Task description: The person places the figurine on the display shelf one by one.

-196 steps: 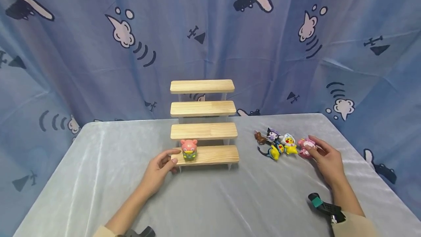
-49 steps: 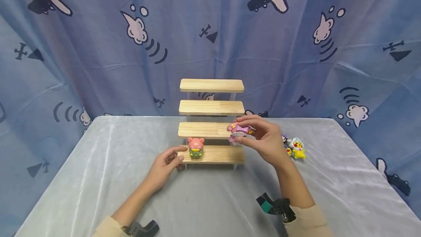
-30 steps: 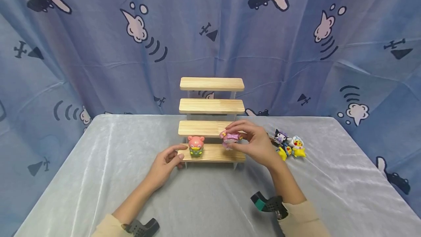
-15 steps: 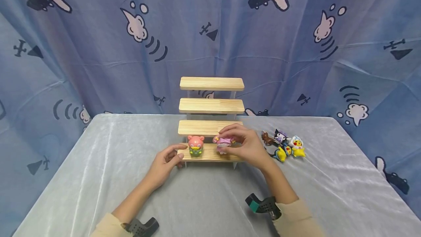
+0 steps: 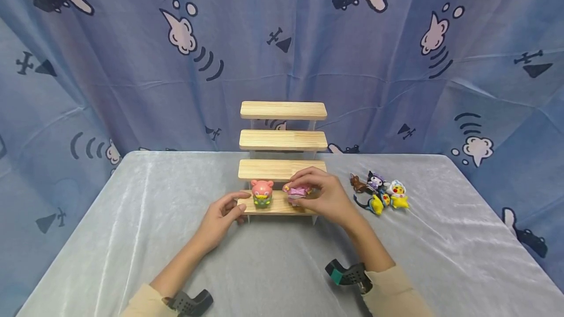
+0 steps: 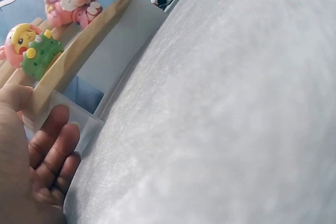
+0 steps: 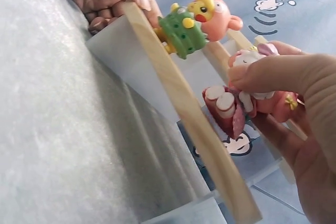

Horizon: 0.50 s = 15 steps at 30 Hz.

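A four-step display shelf (image 5: 283, 139) has wooden boards on clear supports. My left hand (image 5: 222, 216) grips the left end of its bottom board, thumb (image 6: 14, 97) against the wood and fingers curled beneath. Just right of that hand, a figurine with a pink bear-eared hood and green body (image 5: 262, 193) stands on this board. At the board's right half, my right hand (image 5: 323, 194) pinches a pink figurine (image 7: 254, 85) between thumb and fingers. The figurine leans, its white-soled feet close to the wood; whether they touch I cannot tell. The fingers partly cover it.
Right of the shelf, several small figurines lie close together on the grey cloth-covered table (image 5: 440, 258): yellow ones (image 5: 398, 195), a black-and-purple one (image 5: 375, 181) and a brown one (image 5: 358, 184). A blue patterned curtain (image 5: 282, 62) hangs behind the table.
My right hand took the pink figurine from the group at the right and carried it left, then lowered it toward the bottom board. My left hand has kept its grip on the shelf.
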Motion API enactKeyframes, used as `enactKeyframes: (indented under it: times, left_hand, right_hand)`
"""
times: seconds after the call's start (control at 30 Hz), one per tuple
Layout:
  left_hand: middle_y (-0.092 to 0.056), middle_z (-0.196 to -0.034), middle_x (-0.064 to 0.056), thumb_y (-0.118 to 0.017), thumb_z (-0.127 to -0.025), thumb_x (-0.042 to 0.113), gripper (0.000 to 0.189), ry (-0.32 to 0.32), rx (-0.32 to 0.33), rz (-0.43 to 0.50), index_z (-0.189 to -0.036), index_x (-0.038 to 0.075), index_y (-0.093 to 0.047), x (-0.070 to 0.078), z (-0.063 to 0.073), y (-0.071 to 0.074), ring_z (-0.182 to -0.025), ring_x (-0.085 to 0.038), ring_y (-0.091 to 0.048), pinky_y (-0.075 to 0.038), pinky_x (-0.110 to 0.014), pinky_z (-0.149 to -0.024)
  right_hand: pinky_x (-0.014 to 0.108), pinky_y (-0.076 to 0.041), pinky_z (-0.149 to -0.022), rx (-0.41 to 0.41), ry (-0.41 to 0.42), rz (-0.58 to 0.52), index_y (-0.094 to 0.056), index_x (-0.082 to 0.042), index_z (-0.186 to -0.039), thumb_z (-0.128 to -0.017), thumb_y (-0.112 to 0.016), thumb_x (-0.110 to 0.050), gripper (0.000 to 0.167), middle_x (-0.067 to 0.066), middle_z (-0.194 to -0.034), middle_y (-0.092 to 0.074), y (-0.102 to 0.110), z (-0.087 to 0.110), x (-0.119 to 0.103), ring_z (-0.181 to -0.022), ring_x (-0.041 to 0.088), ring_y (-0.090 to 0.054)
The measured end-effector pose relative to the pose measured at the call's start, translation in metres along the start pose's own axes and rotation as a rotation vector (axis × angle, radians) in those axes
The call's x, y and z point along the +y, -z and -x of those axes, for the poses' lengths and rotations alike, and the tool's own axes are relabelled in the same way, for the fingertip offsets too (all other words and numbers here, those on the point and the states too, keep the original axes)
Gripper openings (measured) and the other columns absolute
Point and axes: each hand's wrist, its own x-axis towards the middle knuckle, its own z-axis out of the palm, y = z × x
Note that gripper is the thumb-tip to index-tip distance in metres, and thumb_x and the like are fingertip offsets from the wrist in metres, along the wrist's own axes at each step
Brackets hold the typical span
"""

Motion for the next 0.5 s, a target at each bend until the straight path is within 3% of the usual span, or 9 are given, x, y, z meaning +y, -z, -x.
enactKeyframes:
  times: [0.27,0.5]
  left_hand:
    - [-0.062,-0.076,-0.002,-0.060,-0.102,0.019,0.030,-0.012,-0.007,0.012,-0.130,0.008,-0.064,0.001,0.000,0.000,-0.074,-0.017,-0.067,-0.058,-0.027,-0.071]
    - [-0.063,-0.078,-0.013,-0.060,-0.102,0.020,0.030,0.002,-0.007,0.001,-0.130,0.010,-0.064,0.001,0.000,0.001,-0.072,-0.012,-0.064,-0.057,-0.027,-0.071]
  right_hand:
    - [0.026,-0.055,-0.090,0.008,0.038,0.048,-0.079,-0.016,-0.101,-0.074,-0.088,-0.002,0.032,0.000,-0.112,-0.072,-0.003,0.000,-0.001,-0.110,0.017,-0.063]
    - [0.032,-0.053,-0.093,-0.044,0.063,0.149,-0.079,-0.018,-0.104,-0.076,-0.088,-0.009,0.031,-0.003,-0.112,-0.073,0.007,0.001,-0.006,-0.110,0.016,-0.064]
